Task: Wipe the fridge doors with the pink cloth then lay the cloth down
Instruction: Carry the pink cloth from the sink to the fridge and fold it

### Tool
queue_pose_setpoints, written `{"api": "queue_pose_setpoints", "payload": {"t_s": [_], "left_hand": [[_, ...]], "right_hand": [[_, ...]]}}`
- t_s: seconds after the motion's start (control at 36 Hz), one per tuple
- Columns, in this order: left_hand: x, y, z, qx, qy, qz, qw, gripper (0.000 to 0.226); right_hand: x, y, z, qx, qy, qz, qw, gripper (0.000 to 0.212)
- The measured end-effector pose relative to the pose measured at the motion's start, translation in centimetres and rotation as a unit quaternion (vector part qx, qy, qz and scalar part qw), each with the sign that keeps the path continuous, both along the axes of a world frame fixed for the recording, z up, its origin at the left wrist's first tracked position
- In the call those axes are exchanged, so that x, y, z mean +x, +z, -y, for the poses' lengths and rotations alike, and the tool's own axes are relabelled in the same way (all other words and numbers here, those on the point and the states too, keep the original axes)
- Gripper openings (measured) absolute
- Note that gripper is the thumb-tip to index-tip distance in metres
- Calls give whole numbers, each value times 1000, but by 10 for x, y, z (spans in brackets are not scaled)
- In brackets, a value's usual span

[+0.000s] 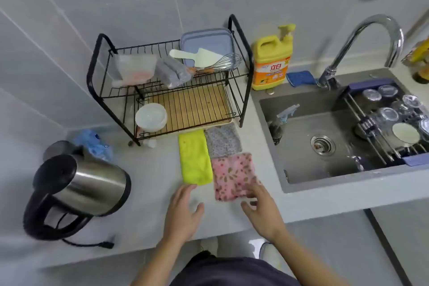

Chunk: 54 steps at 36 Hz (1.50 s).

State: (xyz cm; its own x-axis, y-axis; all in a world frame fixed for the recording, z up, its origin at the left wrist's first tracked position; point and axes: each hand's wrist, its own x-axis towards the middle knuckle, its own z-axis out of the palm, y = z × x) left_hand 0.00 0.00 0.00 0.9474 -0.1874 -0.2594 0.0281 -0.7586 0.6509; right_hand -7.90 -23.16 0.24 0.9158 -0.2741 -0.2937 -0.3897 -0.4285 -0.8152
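Worktop [148, 193], grey, w/ sink [301, 169] at R.

1. Pink cloth [229, 174]: floral print, folded flat on worktop near front edge, just L of sink. Touches yellow-green cloth [195, 160] on its L side and grey patterned cloth [222, 140] behind it.
2. Right hand [262, 213]: over near-R corner of pink cloth; fingers [254, 189] apart, relaxed, tips on cloth, no grip.
3. Left hand [183, 213]: palm down just in front of yellow-green cloth; fingers straight, slightly apart, holding nothing. Contact w/ worktop: cannot tell.
4. Kettle [88, 186]: steel, black handle, far L, cord lying loose by front edge.
5. Dish rack [176, 90]: black wire, 2 tiers, behind the cloths; whisk, spatula and lids on top tier, white bowl below.
6. Detergent bottle [271, 62]: yellow, upright between rack and tap [362, 37].
7. Spray bottle [282, 123]: in sink, leaning against L wall.
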Motion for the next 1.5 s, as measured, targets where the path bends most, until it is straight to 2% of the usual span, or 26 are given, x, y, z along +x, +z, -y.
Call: {"api": "queue_pose_setpoints", "payload": {"t_s": [0.06,0.17,0.22,0.28,0.39,0.53,0.61,0.69,0.78,0.92,0.97,1.08,1.19,1.31,1.39,1.5], "left_hand": [[15,-6,-4,60,-76,25,995,67],[41,-13,-5,152,-199,-4,968,97],[52,-15,-4,187,-244,-4,951,106],[62,-17,-5,203,-273,-12,940,110],[72,-20,-4,198,-292,-20,936,113],[74,-23,-2,184,-292,-30,938,111],[74,-26,-3,185,-297,-22,937,111],[75,-28,-5,181,-296,-22,938,111],[76,-28,-4,178,-290,-31,940,110],[77,-12,17,190,-259,-92,942,95],[75,0,33,188,-237,-115,946,91],[60,23,74,127,-235,-74,961,69],[34,54,125,50,-249,-76,964,52],[-1,78,176,-22,-262,-86,961,39],[-33,92,212,-66,-269,-106,955,28],[-80,100,260,-125,-261,-162,943,18]], "right_hand": [[13,-3,-7,-55,24,-5,998,37],[35,-13,-17,-137,106,-47,984,50],[43,-17,-17,-164,131,-77,975,61],[47,-23,-16,-193,136,-105,966,63],[47,-34,-18,-242,117,-77,960,56],[52,-43,-32,-286,54,-46,956,28],[57,-41,-36,-264,25,-69,962,20],[58,-29,-35,-189,-28,-74,979,17],[55,-8,-30,-114,-106,-73,985,34],[33,29,-15,-41,-210,0,977,35],[22,42,-7,-5,-262,31,965,36],[-3,79,15,43,-358,96,928,33],[-39,104,47,45,-394,134,908,30],[-88,113,86,61,-474,154,865,30],[-134,121,114,86,-547,158,818,32],[-207,128,146,195,-633,154,733,29]]}}
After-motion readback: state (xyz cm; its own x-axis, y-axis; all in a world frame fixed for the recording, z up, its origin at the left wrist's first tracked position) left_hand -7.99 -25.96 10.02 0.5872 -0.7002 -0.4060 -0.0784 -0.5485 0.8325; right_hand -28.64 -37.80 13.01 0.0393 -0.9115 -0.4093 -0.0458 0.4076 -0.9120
